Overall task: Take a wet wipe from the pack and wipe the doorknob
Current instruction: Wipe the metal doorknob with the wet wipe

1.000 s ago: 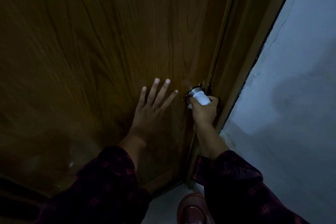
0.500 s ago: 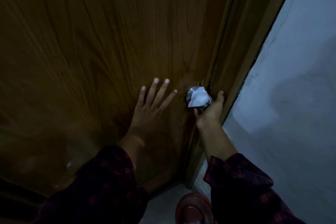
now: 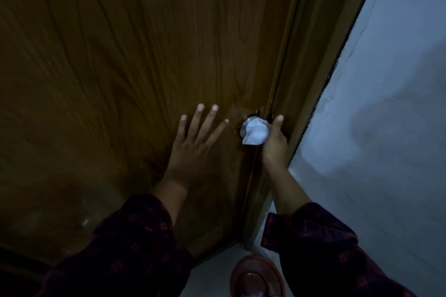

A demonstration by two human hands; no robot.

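A white wet wipe (image 3: 256, 132) is crumpled over the round metal doorknob (image 3: 244, 124) on the right edge of a brown wooden door (image 3: 135, 60). Only the knob's left rim shows. My right hand (image 3: 275, 143) grips the wipe against the knob from the right and below, thumb pointing up along the door frame. My left hand (image 3: 195, 142) lies flat on the door just left of the knob, fingers spread, holding nothing. The wipe pack is out of sight.
The brown door frame (image 3: 311, 60) runs up beside the knob, and a pale blue-grey wall (image 3: 386, 128) fills the right side. A reddish round object (image 3: 255, 277) sits on the floor below, near the door's bottom corner. Both forearms wear dark patterned sleeves.
My right hand has turned from on top of the knob to its right and lower side, which uncovers more of the wipe. The left hand has stayed flat on the door.
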